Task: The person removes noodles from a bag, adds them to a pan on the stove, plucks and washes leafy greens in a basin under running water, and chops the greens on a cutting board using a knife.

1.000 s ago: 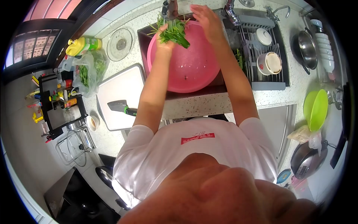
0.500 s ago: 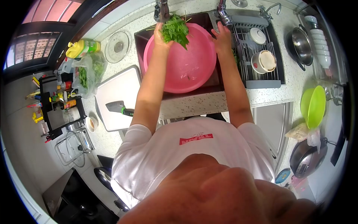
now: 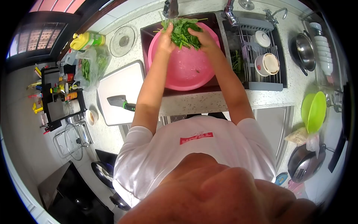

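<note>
A bunch of leafy greens [image 3: 183, 33] is held between my two hands over the far part of a pink basin [image 3: 186, 76], which stands in the dark sink [image 3: 145, 36]. My left hand [image 3: 166, 40] grips the left side of the bunch, thumb pointing up. On the right side, my right hand [image 3: 203, 39] closes on the leaves, its fingertips partly hidden among them. Just beyond the bunch is the metal faucet [image 3: 170, 9]. A small dark bit of leaf lies on the wet bottom of the basin.
Left of the sink, a knife [image 3: 118, 101] lies on a white cutting board [image 3: 112, 84]. Behind it are a bag of greens [image 3: 91, 69] and a yellow bottle [image 3: 86, 40]. To the right, a dish rack [image 3: 265, 87] holds a white cup [image 3: 267, 64]; a second faucet [image 3: 230, 13] stands nearby.
My right hand has moved left from the basin's right edge onto the greens. The bunch has shifted slightly right and spread between both hands.
</note>
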Tool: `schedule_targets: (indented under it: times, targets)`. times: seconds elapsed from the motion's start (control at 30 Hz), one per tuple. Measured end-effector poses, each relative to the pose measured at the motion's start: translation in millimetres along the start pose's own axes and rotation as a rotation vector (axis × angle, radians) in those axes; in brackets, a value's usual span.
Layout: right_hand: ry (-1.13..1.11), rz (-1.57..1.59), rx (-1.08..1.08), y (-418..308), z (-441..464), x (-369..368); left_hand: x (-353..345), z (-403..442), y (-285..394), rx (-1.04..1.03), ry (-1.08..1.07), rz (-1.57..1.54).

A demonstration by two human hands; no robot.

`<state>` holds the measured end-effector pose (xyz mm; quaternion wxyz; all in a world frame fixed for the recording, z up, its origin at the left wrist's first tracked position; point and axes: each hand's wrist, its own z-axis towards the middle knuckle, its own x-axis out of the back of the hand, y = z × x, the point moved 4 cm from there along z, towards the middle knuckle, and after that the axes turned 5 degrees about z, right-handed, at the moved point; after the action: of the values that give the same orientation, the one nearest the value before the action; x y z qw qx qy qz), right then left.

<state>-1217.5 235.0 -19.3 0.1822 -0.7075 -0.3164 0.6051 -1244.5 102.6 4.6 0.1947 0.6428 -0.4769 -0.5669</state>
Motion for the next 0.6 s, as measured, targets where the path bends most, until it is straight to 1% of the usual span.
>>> schedule_targets:
  times: [0.07,0.1,0.2,0.4,0.5,0.6]
  targets:
    - [0.021,0.126,-0.061,6,-3,1,18,1,-2,0.038,0.054,-0.091]
    - [0.038,0.155,-0.061,11,-2,3,23,-1,-1,0.012,0.036,-0.105]
    - [0.064,0.359,-0.182,19,-6,3,34,-4,6,-0.089,0.002,-0.234]
    - [-0.006,0.461,-0.112,20,1,-2,46,-4,17,-0.125,-0.014,-0.290]
    - [-0.009,0.419,-0.051,18,8,2,39,-7,27,-0.117,-0.026,-0.287]
    - [-0.037,0.240,0.011,13,14,-11,29,-6,24,-0.065,0.053,-0.049]
